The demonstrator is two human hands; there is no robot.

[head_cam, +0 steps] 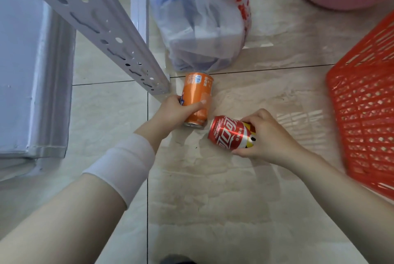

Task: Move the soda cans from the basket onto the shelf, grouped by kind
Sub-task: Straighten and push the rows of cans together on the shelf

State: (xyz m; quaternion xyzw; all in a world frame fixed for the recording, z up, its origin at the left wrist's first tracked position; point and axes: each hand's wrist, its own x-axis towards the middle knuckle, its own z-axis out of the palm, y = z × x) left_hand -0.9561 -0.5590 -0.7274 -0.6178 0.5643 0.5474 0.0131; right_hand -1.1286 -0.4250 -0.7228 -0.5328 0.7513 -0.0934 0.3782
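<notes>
Soda cans out of the basket (366, 101), one per hand
Left hand (170, 112) grips the orange can (197, 97) nearest the shelf (38, 76); right hand (270, 135) clasps the red can (229, 132), tilted leftward

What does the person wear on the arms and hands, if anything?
Both hands are bare: no gloves or rings show on the left hand or the right hand. A wide white fabric band wraps the left forearm near the wrist. The right forearm shows no sleeve, band or watch.
</notes>
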